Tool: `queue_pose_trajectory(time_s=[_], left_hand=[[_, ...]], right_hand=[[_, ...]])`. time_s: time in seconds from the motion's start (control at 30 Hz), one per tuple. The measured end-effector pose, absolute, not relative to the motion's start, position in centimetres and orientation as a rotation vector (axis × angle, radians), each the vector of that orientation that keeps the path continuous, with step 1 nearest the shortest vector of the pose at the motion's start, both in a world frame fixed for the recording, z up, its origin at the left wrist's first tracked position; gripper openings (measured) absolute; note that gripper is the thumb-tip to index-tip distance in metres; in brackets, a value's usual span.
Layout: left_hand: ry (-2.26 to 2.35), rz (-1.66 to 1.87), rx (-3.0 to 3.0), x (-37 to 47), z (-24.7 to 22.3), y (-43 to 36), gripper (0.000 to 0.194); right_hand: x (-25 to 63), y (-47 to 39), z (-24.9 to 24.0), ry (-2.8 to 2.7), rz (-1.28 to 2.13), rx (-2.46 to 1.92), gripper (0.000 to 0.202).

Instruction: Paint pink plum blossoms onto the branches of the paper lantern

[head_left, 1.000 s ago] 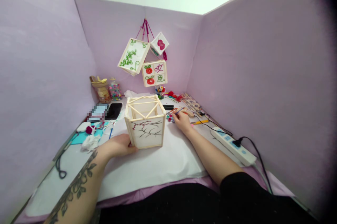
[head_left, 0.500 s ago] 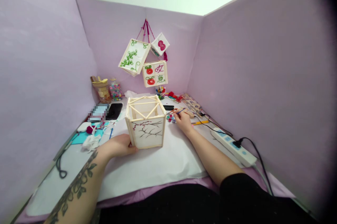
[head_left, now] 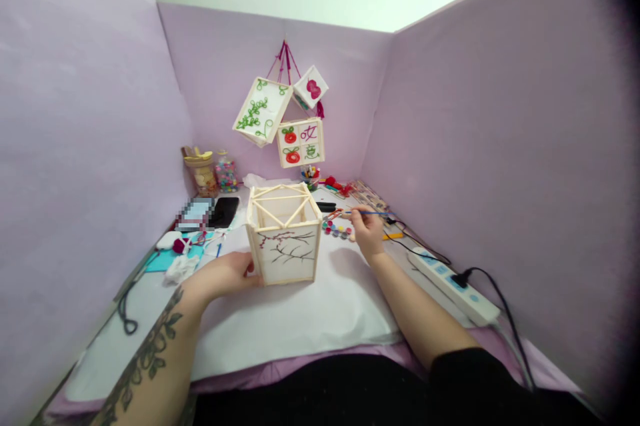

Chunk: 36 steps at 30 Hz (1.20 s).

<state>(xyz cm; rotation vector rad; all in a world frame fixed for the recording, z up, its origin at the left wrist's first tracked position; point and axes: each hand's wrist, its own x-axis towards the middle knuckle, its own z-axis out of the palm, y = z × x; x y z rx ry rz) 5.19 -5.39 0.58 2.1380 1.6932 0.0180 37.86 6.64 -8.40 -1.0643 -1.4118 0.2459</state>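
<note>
The right hand (head_left: 369, 234) is now farther from the lantern (head_left: 287, 258). Its brush (head_left: 377, 213) is more level, and more paint pots (head_left: 342, 233) show beside the lantern.

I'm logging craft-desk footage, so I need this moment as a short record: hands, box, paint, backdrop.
Left hand: gripping the lower left side of a white-panelled box framed in pale wooden sticks
Right hand: holding a thin blue paintbrush
Box: upright; near side bears dark branches and small red marks
Between box and right hand: multicoloured round paint pots
Backdrop: three decorated white boxes hanging on magenta cords
</note>
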Motion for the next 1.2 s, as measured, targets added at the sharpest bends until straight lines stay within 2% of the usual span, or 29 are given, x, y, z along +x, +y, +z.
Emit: queue_pose_trajectory(time_s=[0.2,0.27,0.37,0.43,0.6,0.9,1.2], left_hand=[[1.708,0.113,2.116,5.7,1.0,-6.3,0.026],[1.719,0.141,2.123,5.9,0.9,-6.4,0.026],[1.724,0.186,2.149,5.9,0.7,-6.3,0.025],[1.716,0.215,2.166,5.8,0.7,-6.2,0.024],[1.638,0.315,2.184,5.8,0.9,-6.2,0.024],[1.617,0.696,2.1,6.2,0.7,-6.0,0.036],[1.629,0.828,2.062,6.6,0.6,-5.7,0.035]], right_hand=[[36.6,2.5,-8.3,-1.538,0.207,-0.709,0.02],[35.6,1.6,-9.3,-1.67,0.252,-0.61,0.033],[33.9,0.6,-10.7,-1.778,0.297,-0.514,0.067],[33.1,0.3,-11.1,-1.783,0.298,-0.526,0.074],[32.0,-0.1,-10.2,-1.665,0.364,-0.529,0.068],[32.2,-0.3,-6.7,-1.386,0.516,-0.47,0.064],[32.7,0.6,-6.1,-1.453,0.435,-0.521,0.058]])
